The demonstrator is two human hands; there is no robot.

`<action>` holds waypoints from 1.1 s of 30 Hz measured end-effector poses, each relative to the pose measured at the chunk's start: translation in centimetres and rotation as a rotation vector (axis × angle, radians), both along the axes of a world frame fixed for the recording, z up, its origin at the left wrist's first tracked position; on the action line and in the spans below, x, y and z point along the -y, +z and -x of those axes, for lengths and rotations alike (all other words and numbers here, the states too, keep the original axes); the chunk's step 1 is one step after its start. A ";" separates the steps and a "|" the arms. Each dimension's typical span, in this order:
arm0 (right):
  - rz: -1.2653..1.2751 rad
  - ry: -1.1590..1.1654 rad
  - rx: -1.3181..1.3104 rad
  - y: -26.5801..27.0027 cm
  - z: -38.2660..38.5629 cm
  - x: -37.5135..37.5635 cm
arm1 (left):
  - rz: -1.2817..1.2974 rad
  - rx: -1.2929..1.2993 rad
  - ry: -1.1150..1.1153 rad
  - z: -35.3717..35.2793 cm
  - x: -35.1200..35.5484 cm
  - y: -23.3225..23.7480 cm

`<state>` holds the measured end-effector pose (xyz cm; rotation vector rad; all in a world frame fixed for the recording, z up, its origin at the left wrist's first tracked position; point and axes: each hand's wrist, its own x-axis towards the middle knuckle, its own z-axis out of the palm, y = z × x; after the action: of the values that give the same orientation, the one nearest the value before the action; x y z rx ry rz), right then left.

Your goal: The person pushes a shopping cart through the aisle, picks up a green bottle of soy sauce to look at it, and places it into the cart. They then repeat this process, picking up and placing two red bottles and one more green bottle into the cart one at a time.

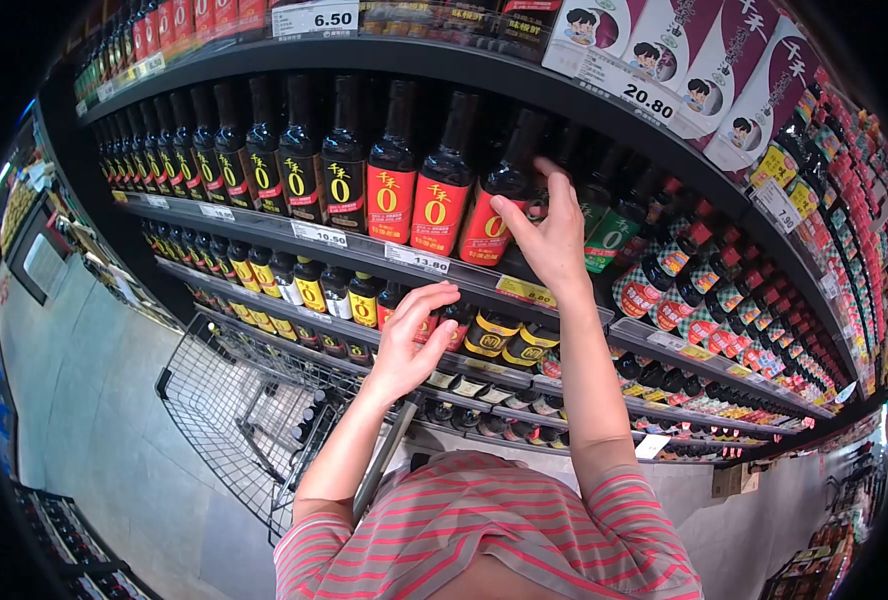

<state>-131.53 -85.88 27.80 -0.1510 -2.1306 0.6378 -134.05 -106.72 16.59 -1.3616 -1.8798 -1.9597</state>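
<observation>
My right hand [547,235] reaches into the shelf, its thumb over the right edge of a red-labelled dark sauce bottle [484,228]. Its other fingers are stretched out and point back between this bottle and the green-labelled bottles [609,238]. Two more red-labelled bottles [438,208] stand upright to the left in the same row. Lower down, my left hand [409,345] hovers open in front of the shelf edge, fingers spread and holding nothing. Small red-labelled bottles [453,330] on the shelf below are partly hidden behind it.
A wire shopping cart [226,400] stands at lower left, with dark bottles [310,415] in it. Price tags [417,260] line the shelf edge. Boxed bottles [704,70] fill the upper shelf, and checker-capped jars [669,275] stand at right. A cardboard box [735,481] sits on the floor.
</observation>
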 end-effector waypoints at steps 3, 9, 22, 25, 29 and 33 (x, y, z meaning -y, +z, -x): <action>0.001 0.011 -0.001 0.1 -0.4 0.0 | 0.016 -0.001 0.001 -0.1 0.3 -0.5; 0.047 0.022 -0.127 -0.7 -1.4 -0.4 | 0.043 -0.009 0.008 -0.1 0.8 -1.2; 0.125 0.051 -0.190 -1.1 -4.3 -1.2 | 0.078 0.029 -0.052 -0.8 0.2 -1.2; 0.126 0.038 -0.195 -1.1 -4.7 -1.2 | 0.082 0.026 -0.066 -1.0 0.0 -1.2; 0.106 0.051 -0.199 -1.2 -5.1 -1.1 | 0.082 -0.002 -0.052 -1.2 -0.1 -1.2; 0.104 0.078 -0.192 -1.3 -4.9 -1.4 | 0.093 0.000 -0.046 -1.6 -0.2 -1.2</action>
<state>-126.63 -84.47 26.54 -0.0609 -1.9269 0.7780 -132.46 -106.53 15.41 -1.4416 -1.9802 -1.9146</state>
